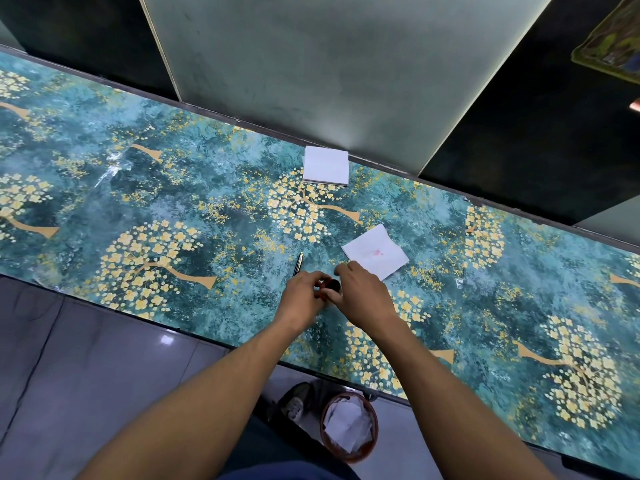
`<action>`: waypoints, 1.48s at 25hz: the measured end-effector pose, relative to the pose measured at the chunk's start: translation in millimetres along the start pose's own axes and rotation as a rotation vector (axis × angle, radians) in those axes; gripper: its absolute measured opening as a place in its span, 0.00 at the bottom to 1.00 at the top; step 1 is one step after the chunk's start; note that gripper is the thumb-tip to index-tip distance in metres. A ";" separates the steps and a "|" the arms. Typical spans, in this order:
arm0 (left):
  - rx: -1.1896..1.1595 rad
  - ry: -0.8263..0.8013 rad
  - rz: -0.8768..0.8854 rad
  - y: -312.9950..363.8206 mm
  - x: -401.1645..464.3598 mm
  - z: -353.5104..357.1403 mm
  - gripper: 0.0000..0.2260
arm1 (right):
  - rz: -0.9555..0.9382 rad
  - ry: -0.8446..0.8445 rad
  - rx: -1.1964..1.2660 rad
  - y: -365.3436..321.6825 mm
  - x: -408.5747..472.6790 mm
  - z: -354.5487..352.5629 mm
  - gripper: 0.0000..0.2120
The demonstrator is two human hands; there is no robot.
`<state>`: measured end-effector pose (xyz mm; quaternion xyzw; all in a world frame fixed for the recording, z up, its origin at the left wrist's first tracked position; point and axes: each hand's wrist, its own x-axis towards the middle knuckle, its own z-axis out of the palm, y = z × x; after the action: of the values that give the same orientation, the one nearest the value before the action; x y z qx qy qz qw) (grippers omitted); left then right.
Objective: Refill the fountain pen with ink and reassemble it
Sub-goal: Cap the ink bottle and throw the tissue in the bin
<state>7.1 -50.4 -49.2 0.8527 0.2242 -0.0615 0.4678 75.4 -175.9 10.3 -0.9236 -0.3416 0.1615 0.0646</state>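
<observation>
Working at the near edge of the teal flowered tabletop (145,174), the left hand (302,295) and right hand (362,293) close their fingers on a small dark ink bottle (333,285), apparently turning its cap. The slim black-and-gold fountain pen (298,264) lies just beyond the left hand, a stained white tissue (375,252) to the right. Next, I'd guess, the pen needs picking up with a steady grip.

Teal floral tabletop (173,188); wastebasket (349,427) with crumpled paper on floor below

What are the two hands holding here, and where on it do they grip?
Both the left hand and right hand close around a small dark object, probably the ink bottle. The exact grip points are hidden.
</observation>
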 end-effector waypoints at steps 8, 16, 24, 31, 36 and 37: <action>-0.001 -0.016 -0.008 4.5 -2.3 -2.4 0.13 | -0.003 -0.005 0.017 -6.4 4.4 -4.0 0.10; 0.025 0.007 0.018 5.9 -4.2 -1.2 0.13 | 0.082 0.036 0.004 -16.7 0.3 -3.2 0.13; 0.063 -0.001 -0.005 11.8 -4.5 1.4 0.17 | 0.310 0.180 0.287 11.8 -20.7 9.6 0.24; 0.137 -0.014 -0.052 11.5 -2.4 1.3 0.22 | 0.638 0.305 0.515 79.4 -12.4 18.4 0.21; 0.143 -0.005 -0.062 10.9 -2.7 2.3 0.22 | 0.843 0.244 0.619 98.6 6.0 18.8 0.32; 0.140 -0.001 -0.062 11.1 -3.2 1.9 0.22 | 0.871 0.230 0.633 100.0 11.3 19.4 0.34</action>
<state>9.3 -58.1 -40.7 0.8760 0.2454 -0.0920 0.4049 137.9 -244.2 -33.8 -0.9267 0.1468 0.1663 0.3034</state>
